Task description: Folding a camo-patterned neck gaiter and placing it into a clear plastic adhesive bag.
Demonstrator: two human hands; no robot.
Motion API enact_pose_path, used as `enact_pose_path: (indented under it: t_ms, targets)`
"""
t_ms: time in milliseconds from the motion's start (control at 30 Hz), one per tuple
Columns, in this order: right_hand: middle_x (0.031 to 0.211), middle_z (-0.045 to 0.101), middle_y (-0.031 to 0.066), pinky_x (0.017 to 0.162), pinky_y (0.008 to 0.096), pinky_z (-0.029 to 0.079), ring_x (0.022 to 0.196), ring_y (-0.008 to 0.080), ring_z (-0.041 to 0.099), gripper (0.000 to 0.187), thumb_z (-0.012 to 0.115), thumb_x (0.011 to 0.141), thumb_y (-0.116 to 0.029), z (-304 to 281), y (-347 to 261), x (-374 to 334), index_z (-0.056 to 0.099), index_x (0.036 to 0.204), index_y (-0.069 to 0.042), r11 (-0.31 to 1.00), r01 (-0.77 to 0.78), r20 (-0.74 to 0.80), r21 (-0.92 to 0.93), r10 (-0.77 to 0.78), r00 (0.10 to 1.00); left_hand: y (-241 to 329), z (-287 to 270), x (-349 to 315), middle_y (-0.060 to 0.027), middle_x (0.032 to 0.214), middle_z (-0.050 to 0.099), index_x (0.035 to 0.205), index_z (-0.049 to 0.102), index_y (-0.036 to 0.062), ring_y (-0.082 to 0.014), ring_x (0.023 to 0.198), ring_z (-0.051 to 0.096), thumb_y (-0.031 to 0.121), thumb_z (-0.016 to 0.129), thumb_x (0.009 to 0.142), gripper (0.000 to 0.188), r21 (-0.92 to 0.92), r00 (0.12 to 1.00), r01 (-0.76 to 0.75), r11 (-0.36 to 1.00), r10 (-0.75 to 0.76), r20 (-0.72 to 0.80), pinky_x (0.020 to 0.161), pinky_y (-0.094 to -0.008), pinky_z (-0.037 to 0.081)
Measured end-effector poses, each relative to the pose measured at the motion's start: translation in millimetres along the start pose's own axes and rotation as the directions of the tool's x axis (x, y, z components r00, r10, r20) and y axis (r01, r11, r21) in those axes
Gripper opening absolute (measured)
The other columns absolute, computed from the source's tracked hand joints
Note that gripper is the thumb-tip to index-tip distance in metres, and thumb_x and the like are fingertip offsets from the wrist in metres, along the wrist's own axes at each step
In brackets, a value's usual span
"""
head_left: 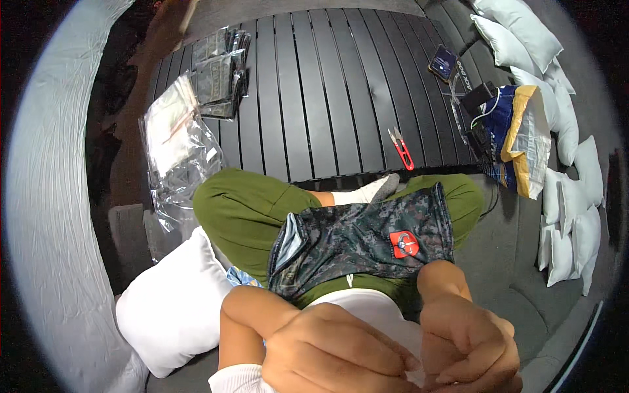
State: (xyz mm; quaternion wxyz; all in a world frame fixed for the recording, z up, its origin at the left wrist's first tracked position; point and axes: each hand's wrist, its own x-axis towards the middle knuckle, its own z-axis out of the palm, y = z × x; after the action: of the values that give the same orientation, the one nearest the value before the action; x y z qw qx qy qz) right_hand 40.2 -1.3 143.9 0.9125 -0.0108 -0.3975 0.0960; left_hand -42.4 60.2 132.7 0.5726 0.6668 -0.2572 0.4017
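two hands curled close over a camouflage garment

both hands sit low at the near edge of the view, almost touching. the left hand (337, 357) is bent into a loose fist, its fingers (367, 367) folded inward; whether anything is pinched inside, i cannot tell. the right hand (468, 344) is curled the same way, fingertips tucked down toward the left, and its hold is hidden too.

just beyond the knuckles lies the dark camouflage garment (367, 239), draped over the lap on green trousers (242, 209), a red patch (404, 243) on it nearest the right wrist. left of the left forearm rests a white pillow (167, 311).

farther out from the fingers, on the black slatted table (314, 85), red snips (401, 147) lie well apart from both hands, with clear plastic bags (177, 144) off to the left.

risk, as i judge it: the garment hangs loose over the knee and nothing pins it, so a shifted leg could slide it off. the snips' points face the lap.
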Motion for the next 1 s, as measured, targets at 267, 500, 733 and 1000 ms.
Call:
enact_pose_path:
  t_ms: [267, 500, 733, 1000]
  targets:
    - [0.055, 0.050, 0.0009, 0.046, 0.0152, 0.027, 0.048, 0.0041, 0.039, 0.036, 0.059, 0.063, 0.014, -19.6, 8.4, 7.6, 0.036, 0.055, -0.012, 0.989, 0.080, 0.230, 0.124, -0.107, 0.967, 5.3, -1.6, 10.3, -0.0174, 0.081, 0.062, 0.079, 0.062, -0.0065, -0.0271, 0.075, 0.063, -0.001, 0.056, 0.079, 0.008, -0.080, 0.995, 0.096, 0.992, -0.093, 0.046, 0.069, -0.0371, 0.056]
    - [0.052, 0.050, -0.0013, 0.044, 0.0169, 0.026, 0.048, 0.0037, 0.040, 0.041, 0.063, 0.057, 0.014, -9.7, -13.2, -2.6, 0.035, 0.051, -0.015, 0.998, -0.049, -0.075, 0.042, 0.052, 0.996, 9.6, 11.0, -6.7, -0.0180, 0.081, 0.063, 0.079, 0.063, -0.0076, -0.0276, 0.075, 0.063, -0.001, 0.057, 0.078, 0.009, -0.073, 0.981, 0.162, 0.984, -0.169, -0.094, 0.070, -0.0387, 0.056]
    - [0.052, 0.049, -0.0023, 0.042, 0.0177, 0.024, 0.046, 0.0019, 0.036, 0.044, 0.063, 0.056, 0.014, -14.6, -29.2, -3.4, 0.032, 0.048, -0.015, 0.967, -0.171, -0.109, -0.191, 0.152, 0.982, 7.5, 35.5, -10.8, -0.0181, 0.081, 0.063, 0.077, 0.063, -0.0077, -0.0275, 0.074, 0.061, -0.002, 0.057, 0.078, 0.008, -0.055, 0.866, 0.037, 0.998, -0.060, -0.496, 0.070, -0.0392, 0.056]
    - [0.050, 0.039, -0.0025, 0.044, 0.0175, 0.023, 0.043, 0.0039, 0.032, 0.039, 0.058, 0.060, 0.017, 20.0, -20.6, -0.9, 0.033, 0.050, -0.012, 0.979, 0.075, -0.484, -0.192, -0.161, 0.860, -2.6, 12.8, -0.6, -0.0174, 0.078, 0.062, 0.077, 0.063, -0.0067, -0.0256, 0.069, 0.062, -0.002, 0.058, 0.078, 0.007, -0.014, 0.992, -0.021, 1.000, 0.019, -0.127, 0.067, -0.0380, 0.057]
